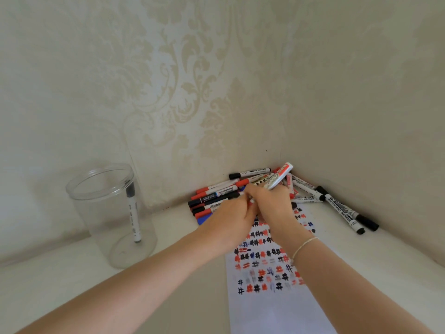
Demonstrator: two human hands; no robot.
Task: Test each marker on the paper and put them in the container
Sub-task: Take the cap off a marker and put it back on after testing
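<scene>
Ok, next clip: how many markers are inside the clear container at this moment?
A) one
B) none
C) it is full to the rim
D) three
A: the clear container holds a single white marker with a dark cap, leaning upright against its wall, while the rest lie in the pile of markers in the corner.

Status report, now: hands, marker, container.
Right hand grips a red-and-white marker; left hand pinches its near end. Container holds one marker. Pile untested by the wall.
</scene>
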